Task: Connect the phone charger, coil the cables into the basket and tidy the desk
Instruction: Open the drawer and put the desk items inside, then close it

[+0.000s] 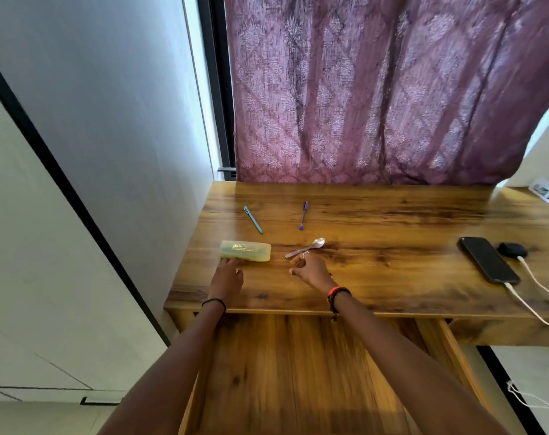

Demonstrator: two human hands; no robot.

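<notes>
A black phone [488, 259] lies at the right of the wooden desk [377, 277] with a white charger cable [532, 304] plugged into its near end; the cable hangs over the desk's front edge. A yellow-green plastic case [245, 251] lies at the desk's left. My left hand [227, 276] lies flat with its fingertips touching the case's near edge. A metal spoon [306, 247] rests just right of the case. My right hand [309, 270] hovers just below the spoon's handle, fingers loosely curled, holding nothing. No basket is in view.
A teal pen [253, 219] and a blue pen [303, 215] lie further back on the desk. A small black round object [512, 249] sits beside the phone. A purple curtain [377, 89] hangs behind the desk. An open wooden drawer [298, 372] extends under my arms.
</notes>
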